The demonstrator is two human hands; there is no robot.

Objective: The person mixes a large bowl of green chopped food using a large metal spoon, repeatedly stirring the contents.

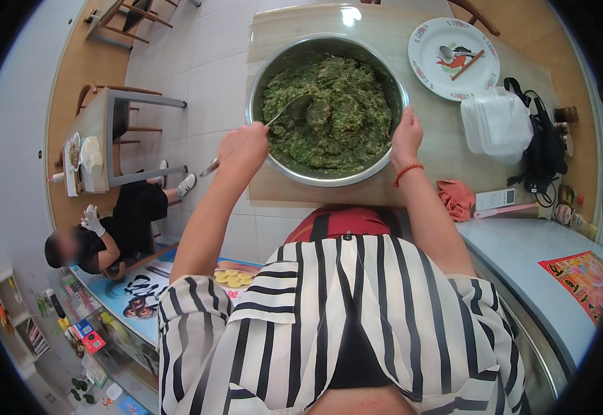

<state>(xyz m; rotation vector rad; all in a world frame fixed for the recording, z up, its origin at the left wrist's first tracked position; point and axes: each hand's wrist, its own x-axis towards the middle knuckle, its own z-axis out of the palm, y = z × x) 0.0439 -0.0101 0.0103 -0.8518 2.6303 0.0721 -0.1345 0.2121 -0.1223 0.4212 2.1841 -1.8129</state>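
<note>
A large steel mixing bowl (301,178) full of a chopped green mixture (339,117) stands on the table in front of me. My left hand (243,149) is closed round the handle of a large metal spoon (293,108). The spoon's head sits in the green mixture, and its handle end sticks out below my fist. At the bowl's right side, my right hand (406,136) grips the rim, with a red beaded bracelet on the wrist.
Right of the bowl are a patterned plate (422,66) with a spoon and a brown stick on it, clear plastic containers (491,124), a black bag (545,138), a red cloth (456,199) and a white remote (495,200). At left, a gloved person (101,242) sits near another table (111,138).
</note>
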